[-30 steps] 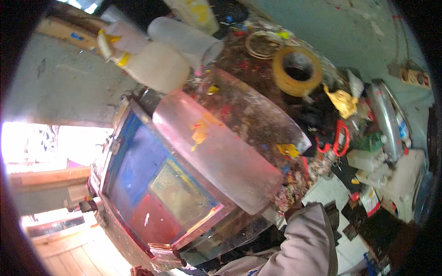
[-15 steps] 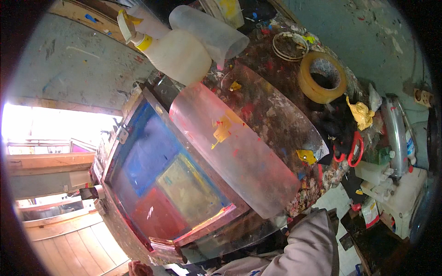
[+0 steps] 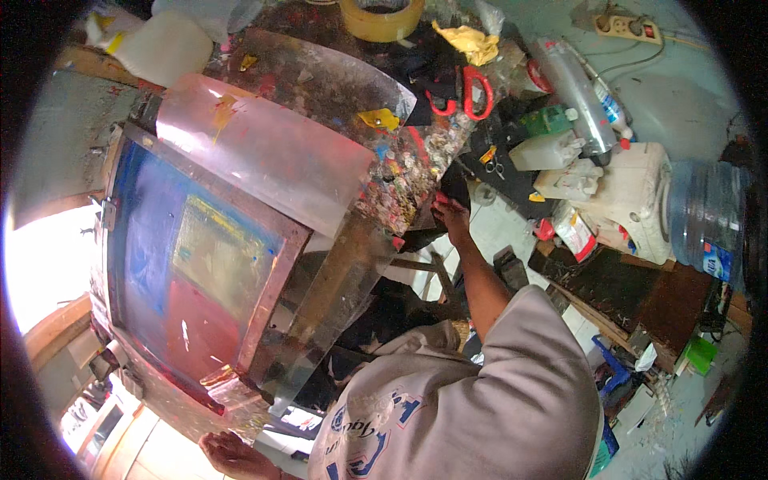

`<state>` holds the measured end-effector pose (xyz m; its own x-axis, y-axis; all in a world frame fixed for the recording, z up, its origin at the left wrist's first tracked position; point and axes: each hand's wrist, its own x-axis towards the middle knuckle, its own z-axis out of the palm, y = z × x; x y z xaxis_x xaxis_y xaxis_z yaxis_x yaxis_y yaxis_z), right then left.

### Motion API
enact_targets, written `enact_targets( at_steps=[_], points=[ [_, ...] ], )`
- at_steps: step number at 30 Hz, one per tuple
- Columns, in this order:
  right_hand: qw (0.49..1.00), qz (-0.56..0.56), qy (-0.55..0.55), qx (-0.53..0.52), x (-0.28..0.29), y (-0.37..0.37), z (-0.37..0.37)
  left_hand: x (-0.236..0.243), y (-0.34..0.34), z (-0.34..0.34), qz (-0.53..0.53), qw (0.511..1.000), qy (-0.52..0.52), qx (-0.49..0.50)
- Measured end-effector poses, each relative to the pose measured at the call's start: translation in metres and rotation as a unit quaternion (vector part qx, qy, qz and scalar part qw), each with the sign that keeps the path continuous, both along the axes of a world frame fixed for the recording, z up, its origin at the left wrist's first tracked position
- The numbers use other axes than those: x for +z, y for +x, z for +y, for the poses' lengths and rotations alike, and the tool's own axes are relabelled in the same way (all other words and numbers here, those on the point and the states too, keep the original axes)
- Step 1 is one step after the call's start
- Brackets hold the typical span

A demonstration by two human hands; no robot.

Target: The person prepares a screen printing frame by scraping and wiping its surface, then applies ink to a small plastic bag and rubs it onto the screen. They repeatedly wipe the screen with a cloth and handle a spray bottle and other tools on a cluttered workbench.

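Note:
My left hand (image 3: pixel 230 454) is low at the left, just off the near corner of a screen-printing frame (image 3: pixel 276 300). Its fingers are loosely apart with nothing visible in them. The frame's mesh (image 3: pixel 148 240) carries blue, yellow and red patches. A small stack of clear strips (image 3: pixel 228 388) rests at its near corner. My right hand (image 3: pixel 453 218) is out at the table's right edge, fingers curled. A small red spot shows at its fingertips; what it holds, if anything, I cannot make out. A clear plastic sheet (image 3: pixel 272 148), curved and pink-tinted, lies beyond the frame.
On the paint-crusted table (image 3: pixel 400 180) are red-handled scissors (image 3: pixel 478 94), a tape roll (image 3: pixel 382 24), a crumpled yellow cloth (image 3: pixel 468 42) and a whitish bottle (image 3: pixel 164 48). To the right stand a white jerrycan (image 3: pixel 636 188), a large water bottle (image 3: pixel 704 212) and a dark wooden box (image 3: pixel 616 296).
The view has swung right and down. My right hand, unseen before, now shows at the table's right edge. More of my left hand is visible at the lower left.

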<state>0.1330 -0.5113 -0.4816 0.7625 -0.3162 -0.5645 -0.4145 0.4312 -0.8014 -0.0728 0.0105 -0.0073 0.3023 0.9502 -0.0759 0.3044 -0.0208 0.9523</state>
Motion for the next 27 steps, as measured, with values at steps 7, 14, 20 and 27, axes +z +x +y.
enact_targets(
  at_steps=[7,14,20,27],
  points=[
    [0.984,-0.079,0.156,-0.018,0.105,0.011,-0.041,-0.038,-0.031,0.006,-0.231,0.951,-0.098,-0.178],
    [0.991,-0.028,-0.038,0.127,0.190,0.052,-0.040,0.003,0.042,-0.095,-0.150,0.981,-0.052,-0.113],
    [0.597,-0.216,-0.721,0.278,0.059,0.070,-0.050,-0.016,0.021,-0.072,-0.138,0.982,-0.030,-0.123],
    [0.657,-0.095,-0.593,0.455,0.052,0.072,0.028,0.019,-0.015,-0.057,-0.114,0.992,-0.016,-0.054]
  ],
)
